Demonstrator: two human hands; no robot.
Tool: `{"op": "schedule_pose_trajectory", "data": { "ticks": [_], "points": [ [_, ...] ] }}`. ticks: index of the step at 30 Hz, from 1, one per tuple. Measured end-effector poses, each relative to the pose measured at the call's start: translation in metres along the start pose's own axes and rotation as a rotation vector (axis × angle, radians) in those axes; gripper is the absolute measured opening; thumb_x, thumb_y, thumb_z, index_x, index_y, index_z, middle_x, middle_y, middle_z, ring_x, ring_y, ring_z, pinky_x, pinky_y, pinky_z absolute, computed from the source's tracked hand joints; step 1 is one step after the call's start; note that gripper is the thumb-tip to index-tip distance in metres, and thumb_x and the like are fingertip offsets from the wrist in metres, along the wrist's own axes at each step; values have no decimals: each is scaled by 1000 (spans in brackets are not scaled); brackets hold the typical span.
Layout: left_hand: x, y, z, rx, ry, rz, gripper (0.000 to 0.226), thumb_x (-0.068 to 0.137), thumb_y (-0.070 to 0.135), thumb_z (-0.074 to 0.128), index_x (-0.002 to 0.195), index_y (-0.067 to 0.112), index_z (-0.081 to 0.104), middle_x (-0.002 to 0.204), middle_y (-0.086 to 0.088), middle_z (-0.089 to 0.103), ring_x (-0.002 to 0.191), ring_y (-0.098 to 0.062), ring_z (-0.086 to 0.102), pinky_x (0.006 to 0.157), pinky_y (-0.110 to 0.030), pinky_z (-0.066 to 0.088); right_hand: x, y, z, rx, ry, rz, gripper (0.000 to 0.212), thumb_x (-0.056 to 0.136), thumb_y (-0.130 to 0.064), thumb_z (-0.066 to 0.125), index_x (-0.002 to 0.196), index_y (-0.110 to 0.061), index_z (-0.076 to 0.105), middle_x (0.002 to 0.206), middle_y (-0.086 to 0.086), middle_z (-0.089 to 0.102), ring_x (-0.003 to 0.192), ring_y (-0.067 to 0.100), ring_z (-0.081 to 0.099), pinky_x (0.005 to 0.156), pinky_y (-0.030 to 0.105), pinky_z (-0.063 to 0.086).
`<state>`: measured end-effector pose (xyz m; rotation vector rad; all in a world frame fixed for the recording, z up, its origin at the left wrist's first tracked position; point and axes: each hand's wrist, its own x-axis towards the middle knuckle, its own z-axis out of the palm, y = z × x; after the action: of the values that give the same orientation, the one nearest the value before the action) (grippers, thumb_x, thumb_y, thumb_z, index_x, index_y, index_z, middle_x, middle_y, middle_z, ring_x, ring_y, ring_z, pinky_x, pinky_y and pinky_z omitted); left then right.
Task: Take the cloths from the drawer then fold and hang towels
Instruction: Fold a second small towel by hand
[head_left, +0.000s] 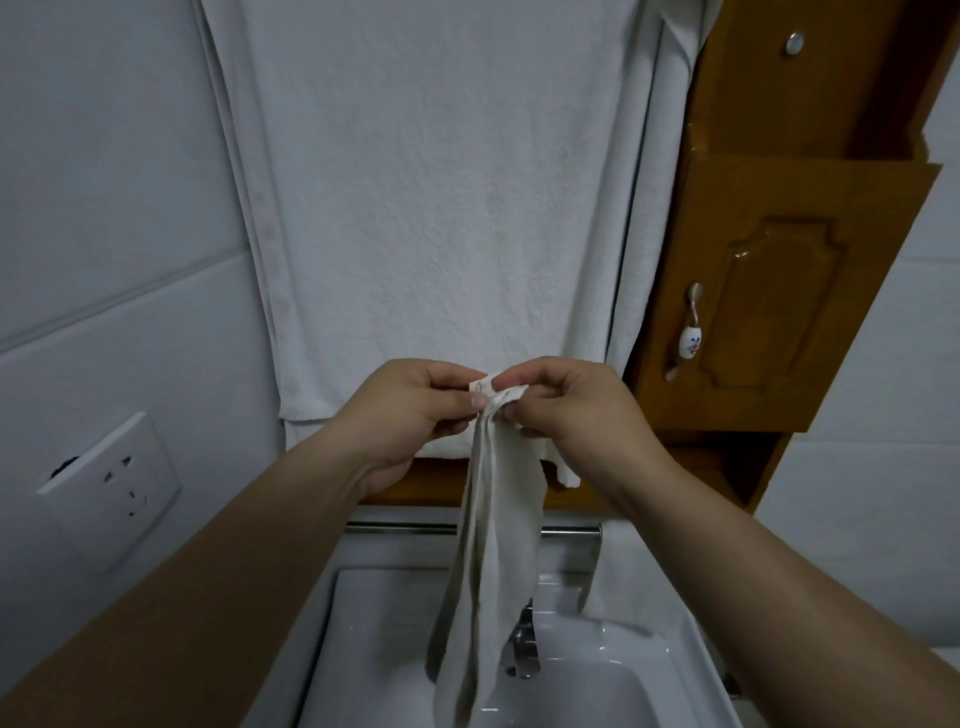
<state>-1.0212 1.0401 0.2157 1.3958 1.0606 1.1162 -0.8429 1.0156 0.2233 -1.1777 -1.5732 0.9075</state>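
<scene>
2 hands, 1 cloth, 1 hung towel

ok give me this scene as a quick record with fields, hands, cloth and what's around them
left hand: pinches the top edge of the cloth
right hand: pinches the same edge, close beside the left hand
cloth: small, pale, hanging limp above the sink
big towel: white, hanging flat on the wall behind the hands
rail: metal, behind the cloth
tap: partly hidden by the cloth
cabinet: wooden, to the right
socket: on the wall, to the left
</scene>
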Motion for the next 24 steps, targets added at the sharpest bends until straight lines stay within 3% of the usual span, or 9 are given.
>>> {"op": "schedule_pose_trajectory", "data": {
  "ticks": [2, 6, 10, 12, 15, 24],
  "points": [
    [-3, -2, 1, -96, -7, -30, 15, 88, 3, 66, 97, 7, 78, 94, -10, 75, 86, -17, 63, 85, -28, 52, -1, -1, 1, 35, -2, 8, 13, 83, -11, 76, 94, -18, 77, 88, 17, 73, 86, 21, 71, 83, 35, 61],
    [-5, -7, 0, -183, -38, -48, 21, 88, 6, 65, 106, 1, 75, 110, -19, 73, 111, -32, 65, 103, -39, 49, -4, -1, 2, 88, -19, 26, 12, 82, -14, 78, 94, -15, 76, 88, 8, 76, 88, 23, 73, 85, 44, 60],
    [-13, -13, -3, -370, -218, -48, 41, 87, 17, 61, 121, -6, 65, 126, -26, 64, 123, -37, 58, 108, -44, 45, -9, -1, 1, 181, 3, 30, 12, 84, -12, 77, 96, -12, 74, 87, 10, 77, 88, 26, 74, 88, 48, 59],
    [-17, -13, -3, -364, -253, -42, 43, 87, 16, 60, 124, -4, 63, 127, -25, 64, 121, -33, 60, 106, -42, 47, -10, 0, 1, 208, 13, 36, 13, 84, -12, 77, 96, -12, 74, 86, 12, 77, 88, 29, 74, 88, 50, 59],
    [-19, -13, 2, -325, -177, -73, 42, 80, 12, 66, 118, -4, 67, 120, -25, 67, 113, -31, 64, 105, -41, 48, -14, 4, 3, 231, 3, 61, 15, 84, -10, 77, 97, -9, 69, 85, 16, 76, 86, 32, 74, 88, 51, 59],
    [-25, -21, 9, -476, -102, -116, 42, 82, 18, 62, 114, -8, 68, 105, -21, 71, 103, -28, 63, 105, -42, 48, -23, 13, 18, 352, 93, 16, 8, 92, -9, 68, 99, -5, 70, 79, 16, 75, 76, 24, 73, 80, 38, 60]
  ]
}}
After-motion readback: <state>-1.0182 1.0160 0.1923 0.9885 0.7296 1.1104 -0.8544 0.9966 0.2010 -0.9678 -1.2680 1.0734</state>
